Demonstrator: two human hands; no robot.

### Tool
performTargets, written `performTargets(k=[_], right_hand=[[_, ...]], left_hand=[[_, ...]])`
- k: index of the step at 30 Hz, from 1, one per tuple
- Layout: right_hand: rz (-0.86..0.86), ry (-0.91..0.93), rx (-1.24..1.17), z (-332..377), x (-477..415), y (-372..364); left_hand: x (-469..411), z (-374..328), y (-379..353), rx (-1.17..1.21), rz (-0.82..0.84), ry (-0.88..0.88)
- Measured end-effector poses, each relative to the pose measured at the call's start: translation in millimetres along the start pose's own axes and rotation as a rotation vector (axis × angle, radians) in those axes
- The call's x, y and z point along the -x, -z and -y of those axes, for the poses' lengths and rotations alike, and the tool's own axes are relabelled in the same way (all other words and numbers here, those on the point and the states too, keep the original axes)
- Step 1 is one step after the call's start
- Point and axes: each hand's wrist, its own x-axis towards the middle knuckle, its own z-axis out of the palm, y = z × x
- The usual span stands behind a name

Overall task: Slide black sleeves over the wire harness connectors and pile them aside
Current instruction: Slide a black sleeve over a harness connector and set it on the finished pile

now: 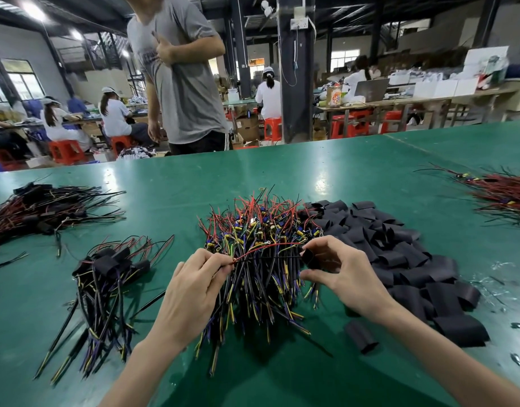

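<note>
Head view: green table (341, 171); harness heap (261, 230) centre, sleeve heap (399, 254) just right. Left grip (194, 283) pinched on one harness's wire ends (241, 257); right grip (341, 271) pinching black sleeve (309, 257). Best: wires bunched, sleeve mouth open, slide up to connector.

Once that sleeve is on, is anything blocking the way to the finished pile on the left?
Nothing visible does. The right hand holds the black sleeve at the wires the left hand pinches; only bare green table lies between them and the sleeved pile.

Bare left hand (191, 292), bare right hand (346, 277), bare forearms (141, 374)
</note>
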Motion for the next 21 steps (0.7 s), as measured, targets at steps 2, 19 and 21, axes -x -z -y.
performTargets(k=[2,19,21], right_hand=[[-0.016,0.006,0.003,0.2,-0.5,1.0],[0.004,0.426,0.634,1.5,6.0,-2.2],[0.016,0.471,0.738,1.8,6.9,-4.2]], left_hand=[[0.1,0.1,0.1,-0.015,-0.001,-0.009],[1.1,-15.6,0.5,-0.197,0.151,-0.162],[2.9,-18.9,-2.4,-0.171,0.205,-0.175]])
